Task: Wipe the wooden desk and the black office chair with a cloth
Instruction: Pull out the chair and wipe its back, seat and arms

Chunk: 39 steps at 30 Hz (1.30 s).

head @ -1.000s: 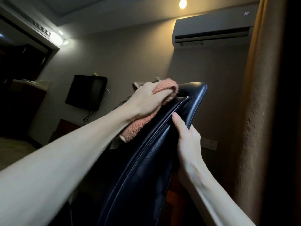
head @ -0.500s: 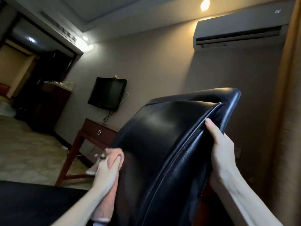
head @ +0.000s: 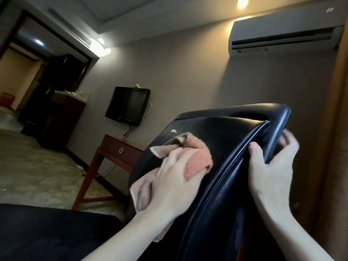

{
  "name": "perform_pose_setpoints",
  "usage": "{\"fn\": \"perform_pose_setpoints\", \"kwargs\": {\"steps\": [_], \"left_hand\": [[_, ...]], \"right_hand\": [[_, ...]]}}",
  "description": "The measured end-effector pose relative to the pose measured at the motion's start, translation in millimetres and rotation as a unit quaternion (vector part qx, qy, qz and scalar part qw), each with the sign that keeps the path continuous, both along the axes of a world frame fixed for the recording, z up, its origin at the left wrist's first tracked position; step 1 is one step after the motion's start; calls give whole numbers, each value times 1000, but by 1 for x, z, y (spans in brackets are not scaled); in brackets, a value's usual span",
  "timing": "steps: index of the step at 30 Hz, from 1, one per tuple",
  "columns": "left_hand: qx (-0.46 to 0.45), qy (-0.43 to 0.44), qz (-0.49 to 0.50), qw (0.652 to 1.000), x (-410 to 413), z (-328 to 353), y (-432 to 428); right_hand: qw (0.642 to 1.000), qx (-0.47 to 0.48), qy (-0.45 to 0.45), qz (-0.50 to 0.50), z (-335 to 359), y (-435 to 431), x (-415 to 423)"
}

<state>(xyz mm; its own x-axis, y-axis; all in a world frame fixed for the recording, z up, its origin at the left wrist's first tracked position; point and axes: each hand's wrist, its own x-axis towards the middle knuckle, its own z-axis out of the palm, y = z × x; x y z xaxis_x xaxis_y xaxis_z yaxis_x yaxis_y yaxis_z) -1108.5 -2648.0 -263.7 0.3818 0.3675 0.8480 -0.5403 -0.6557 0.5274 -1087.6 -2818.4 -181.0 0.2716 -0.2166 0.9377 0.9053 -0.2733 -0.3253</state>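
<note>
Left hand (head: 173, 185) grip clamped over the bunched pink cloth (head: 195, 157), pressing it on the broad face of the black office chair (head: 216, 132) backrest, left of its piped seam. Right hand (head: 271, 172) grip clamped on the chair's right edge just under the top corner, thumb in front, fingers blurred behind. Wooden bench (head: 120, 149) with one drawer stands beyond the chair's left side, well apart; dark TV (head: 128, 105) on the wall up-left of the chair.

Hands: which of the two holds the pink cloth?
The left hand holds the pink cloth against the black office chair; the right hand only grips the chair's edge.
</note>
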Motion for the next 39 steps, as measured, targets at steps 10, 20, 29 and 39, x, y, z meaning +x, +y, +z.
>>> {"fn": "perform_pose_setpoints", "kwargs": {"steps": [10,20,29,39], "left_hand": [[-165,96,11,982,42,-75,43],[-425,220,-25,878,98,-169,71],[-448,207,-14,869,131,-95,152],[-21,148,25,988,138,92,109]], "right_hand": [[724,-530,-54,-438,26,52,-14],[644,-535,125,-533,105,94,24],[624,-532,78,-567,78,109,34],[522,-578,142,-611,77,114,36]]}}
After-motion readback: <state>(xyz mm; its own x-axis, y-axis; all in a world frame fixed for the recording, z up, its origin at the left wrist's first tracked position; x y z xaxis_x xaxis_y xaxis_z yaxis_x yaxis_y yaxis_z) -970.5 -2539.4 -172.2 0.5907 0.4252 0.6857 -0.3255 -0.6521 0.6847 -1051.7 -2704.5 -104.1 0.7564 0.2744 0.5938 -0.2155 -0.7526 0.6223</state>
